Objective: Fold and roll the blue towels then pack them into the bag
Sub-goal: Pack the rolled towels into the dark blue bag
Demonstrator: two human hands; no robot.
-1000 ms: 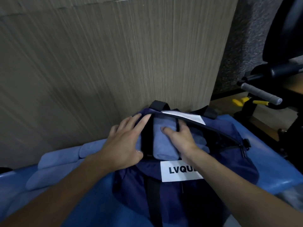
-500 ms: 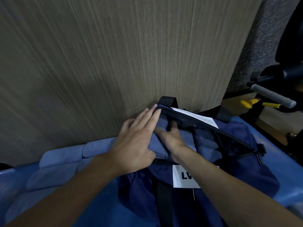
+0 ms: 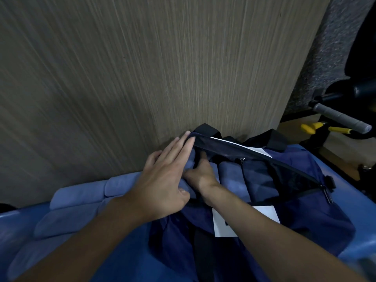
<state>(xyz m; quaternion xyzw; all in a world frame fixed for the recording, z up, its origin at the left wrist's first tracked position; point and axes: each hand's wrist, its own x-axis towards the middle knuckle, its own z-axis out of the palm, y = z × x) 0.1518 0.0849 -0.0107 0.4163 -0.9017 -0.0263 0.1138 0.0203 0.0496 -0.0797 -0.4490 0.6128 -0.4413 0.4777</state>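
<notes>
A navy duffel bag (image 3: 317, 216) with black straps and a white label lies open on a blue surface against a wood-grain wall. Rolled blue towels (image 3: 231, 176) sit side by side inside its opening. My left hand (image 3: 164, 180) lies with straight fingers over the bag's left end, fingertips on the upper rim, thumb against a towel roll. My right hand (image 3: 200, 173) reaches into the opening and presses down between the rolls; its fingertips are hidden inside. Several more rolled blue towels (image 3: 81, 197) lie to the left of the bag along the wall.
The blue surface (image 3: 364, 174) ends at the right, beside black exercise equipment with a grey grip bar (image 3: 341, 118) and yellow-handled parts (image 3: 309, 128). The wood-grain wall (image 3: 142, 78) stands directly behind the bag.
The view shifted left and closer. My right hand pushed deeper into the bag's left end, and my left hand slid up along the rim over the towel roll.
</notes>
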